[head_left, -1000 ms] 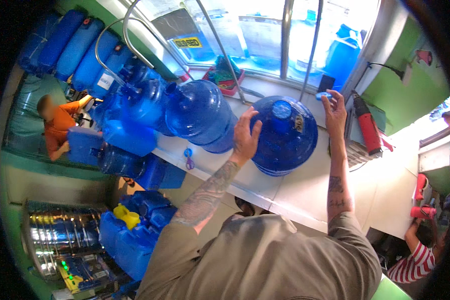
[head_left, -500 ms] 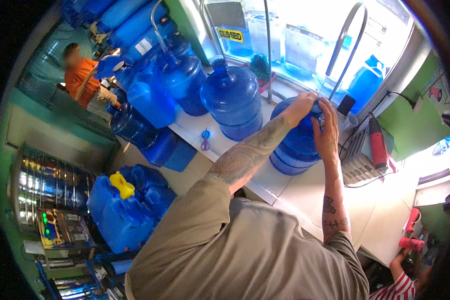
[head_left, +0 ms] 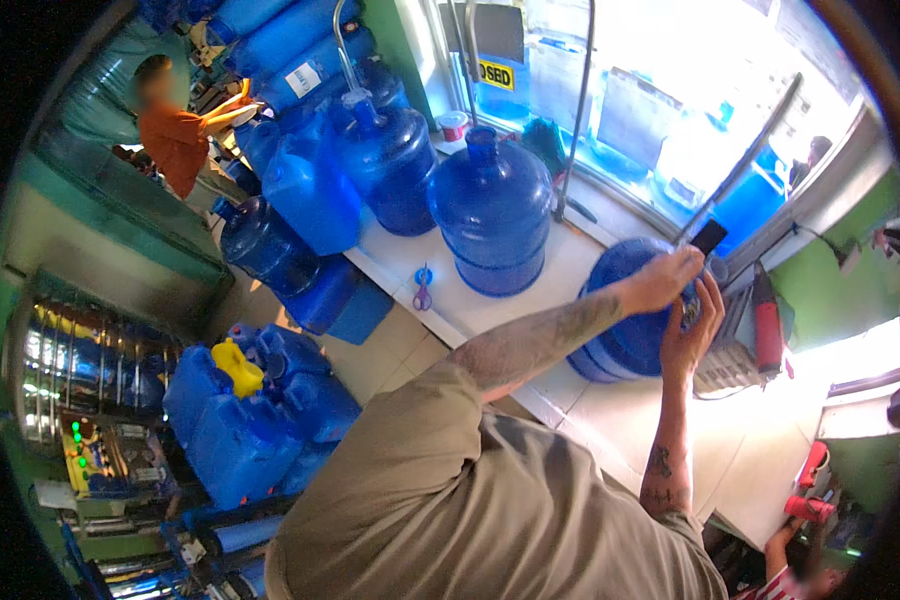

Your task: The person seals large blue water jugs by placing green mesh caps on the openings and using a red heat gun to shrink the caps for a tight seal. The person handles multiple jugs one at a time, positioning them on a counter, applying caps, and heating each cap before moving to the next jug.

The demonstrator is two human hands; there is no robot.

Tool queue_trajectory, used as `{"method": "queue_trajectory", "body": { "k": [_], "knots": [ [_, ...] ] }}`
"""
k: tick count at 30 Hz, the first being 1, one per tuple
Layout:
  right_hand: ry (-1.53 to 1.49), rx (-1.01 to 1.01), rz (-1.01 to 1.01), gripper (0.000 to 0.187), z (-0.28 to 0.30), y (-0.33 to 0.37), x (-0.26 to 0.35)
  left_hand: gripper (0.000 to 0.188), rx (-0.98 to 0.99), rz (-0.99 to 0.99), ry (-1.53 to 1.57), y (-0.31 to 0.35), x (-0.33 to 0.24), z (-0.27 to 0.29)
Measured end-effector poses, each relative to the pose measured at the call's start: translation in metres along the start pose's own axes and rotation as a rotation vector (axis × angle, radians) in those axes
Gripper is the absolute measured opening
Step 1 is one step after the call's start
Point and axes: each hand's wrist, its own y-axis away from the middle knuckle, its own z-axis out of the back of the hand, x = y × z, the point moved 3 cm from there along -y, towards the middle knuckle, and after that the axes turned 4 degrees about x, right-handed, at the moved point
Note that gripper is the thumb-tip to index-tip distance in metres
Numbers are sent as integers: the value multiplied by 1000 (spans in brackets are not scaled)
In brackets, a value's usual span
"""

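Note:
A large round blue water jug [head_left: 610, 352] stands upright on the white counter [head_left: 380, 255], in front of me at the right. Both my hands are at its top and cover its mouth. My left hand [head_left: 667, 277] reaches across the jug with its fingers drawn together at the neck; what they pinch is hidden. My right hand [head_left: 696, 328] curves its fingers around the near right side of the neck. Between the hands shows a small shiny patch, too small to name. A second blue jug [head_left: 492, 220] stands to the left, apart from my hands.
Purple-handled scissors [head_left: 423, 292] lie near the counter's edge. Further left stand another round jug [head_left: 390, 165] and a blue container [head_left: 310, 200]. A red heat gun [head_left: 766, 320] is right of my hands. One person [head_left: 173, 140] stands at the far left; another's arm [head_left: 778, 548] shows lower right.
The view has shifted, so the counter's things sit differently in the picture. My hands stay at the jug's top; my left fingers look more drawn together. The person in orange has turned and reaches out.

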Motion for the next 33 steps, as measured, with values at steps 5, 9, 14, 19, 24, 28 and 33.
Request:
{"method": "queue_trajectory", "body": {
  "k": [5,9,14,19,24,28,33],
  "knots": [
    [65,28,-66,45,-4,-1,19,31,-285,-254,-207,82,-38,157],
    [79,-25,-340,63,-26,15,33,30,-730,-101,-209,86,51,401],
    [347,-150,-453,78,-58,19,38,32,-254,431,-535,-2,265,494],
    [453,-179,-485,79,-67,7,43,51,368,743,-928,-34,417,457],
    [339,-219,-502,79,-70,7,36,51,960,842,-822,-66,455,441],
    [472,-151,-545,80,-68,7,43,48,1162,511,-738,-125,423,450],
    [320,167,-235,53,-124,61,110,58,811,517,-864,-140,367,466]
  ]
}}
